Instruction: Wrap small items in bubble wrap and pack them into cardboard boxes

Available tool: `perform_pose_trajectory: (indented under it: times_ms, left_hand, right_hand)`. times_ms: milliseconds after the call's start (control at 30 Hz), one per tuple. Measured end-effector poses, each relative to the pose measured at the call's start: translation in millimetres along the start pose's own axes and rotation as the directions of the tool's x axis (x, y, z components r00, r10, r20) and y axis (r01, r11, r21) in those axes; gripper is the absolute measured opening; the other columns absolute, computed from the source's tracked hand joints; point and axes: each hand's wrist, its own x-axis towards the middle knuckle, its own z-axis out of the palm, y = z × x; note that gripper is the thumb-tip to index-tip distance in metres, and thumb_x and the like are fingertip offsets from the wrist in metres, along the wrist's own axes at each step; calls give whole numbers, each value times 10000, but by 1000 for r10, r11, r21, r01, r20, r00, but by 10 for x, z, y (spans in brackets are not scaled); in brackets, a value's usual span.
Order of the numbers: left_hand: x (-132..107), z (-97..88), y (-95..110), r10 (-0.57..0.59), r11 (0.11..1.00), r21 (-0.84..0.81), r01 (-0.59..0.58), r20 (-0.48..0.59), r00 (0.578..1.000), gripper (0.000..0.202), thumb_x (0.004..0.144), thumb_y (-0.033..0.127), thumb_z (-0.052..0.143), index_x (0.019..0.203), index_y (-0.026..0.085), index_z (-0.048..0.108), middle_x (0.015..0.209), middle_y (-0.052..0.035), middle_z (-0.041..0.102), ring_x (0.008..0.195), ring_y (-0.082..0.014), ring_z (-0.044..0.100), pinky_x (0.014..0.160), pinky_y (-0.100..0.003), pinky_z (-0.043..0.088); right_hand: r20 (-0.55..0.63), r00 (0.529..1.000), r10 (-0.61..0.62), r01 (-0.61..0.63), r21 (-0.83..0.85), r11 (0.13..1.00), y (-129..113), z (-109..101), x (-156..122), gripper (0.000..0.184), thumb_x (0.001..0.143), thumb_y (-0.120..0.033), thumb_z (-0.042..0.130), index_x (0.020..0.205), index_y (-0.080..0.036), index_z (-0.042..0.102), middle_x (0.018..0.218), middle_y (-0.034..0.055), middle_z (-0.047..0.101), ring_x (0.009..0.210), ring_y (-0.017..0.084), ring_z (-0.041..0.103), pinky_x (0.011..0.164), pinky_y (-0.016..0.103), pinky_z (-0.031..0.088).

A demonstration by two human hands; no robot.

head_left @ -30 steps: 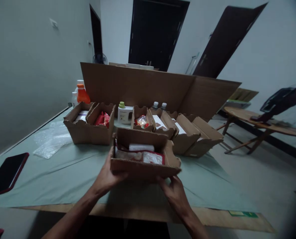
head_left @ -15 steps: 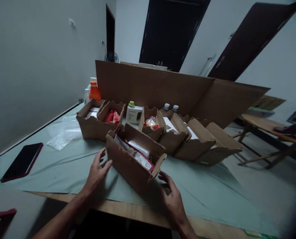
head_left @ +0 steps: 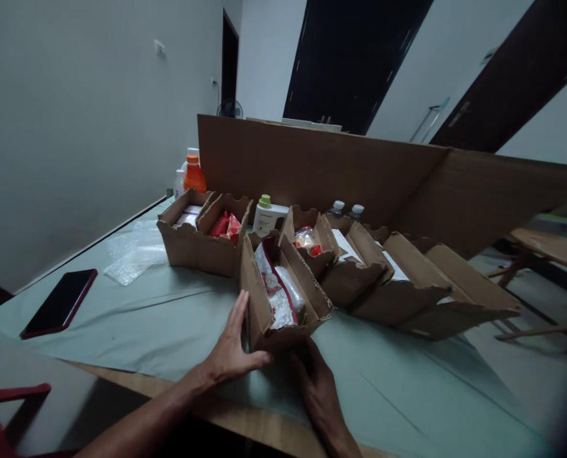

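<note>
A narrow open-topped cardboard box [head_left: 256,304] stands tilted on the table in front of me. Inside it lie a white-and-red printed packet [head_left: 276,289] and a clear plastic-wrapped roll [head_left: 291,294]. My left hand [head_left: 230,356] holds the box's left side, fingers stretched along the wall and thumb round the near corner. At the front right, my right hand [head_left: 319,394] grips the lower edge, with its fingertips partly hidden beneath the box.
More cardboard boxes [head_left: 200,249] holding packets stand behind, several of them leaning to the right [head_left: 407,305]. Bubble wrap [head_left: 133,254] and a phone [head_left: 60,302] lie at left. Bottles stand behind, one orange [head_left: 195,178], one white with a green cap [head_left: 268,216]. A tall cardboard panel [head_left: 321,162] rises at the back.
The box has turned so its near end faces me more directly. My left hand has come against its left side, and my right hand has moved under its front edge. The view has shifted.
</note>
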Motion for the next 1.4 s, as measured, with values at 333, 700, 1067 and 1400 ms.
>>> perform_pose_trajectory:
  times_ms: [333,700,1067,1400]
  left_hand:
    - [-29,-220,-159,14,999,-46,-21,-157,988,630,864,245,652,1469,231,476,1512,-119,512,1360,-291,529,1077,-428,525]
    - [345,-397,-59,-129,973,149,175,-273,953,353,857,375,571,1113,162,690,1044,-94,758,915,-220,721,699,-295,591]
    - [930,-331,-107,-199,882,347,319,-340,919,351,837,464,510,838,167,698,786,-68,732,705,-186,612,659,-273,439]
    - [1110,-204,-320,-179,847,421,325,-351,919,401,835,428,482,521,187,550,499,29,442,524,-128,420,568,-269,294]
  right_hand:
    - [142,978,-152,186,-272,944,-305,10,434,334,926,-352,511,1160,-192,689,1046,90,764,895,244,706,818,348,554]
    - [209,939,-275,300,-99,949,-119,195,715,557,929,-288,522,1482,-236,478,1342,85,661,1208,242,636,1047,416,502]
    - [234,940,-250,287,-140,948,148,268,755,669,854,-226,561,1513,-233,447,1534,92,483,1419,256,449,1197,481,359]
    - [265,929,-257,317,-220,923,168,271,766,691,827,-193,555,1509,-207,444,1551,111,463,1428,261,436,1188,492,356]
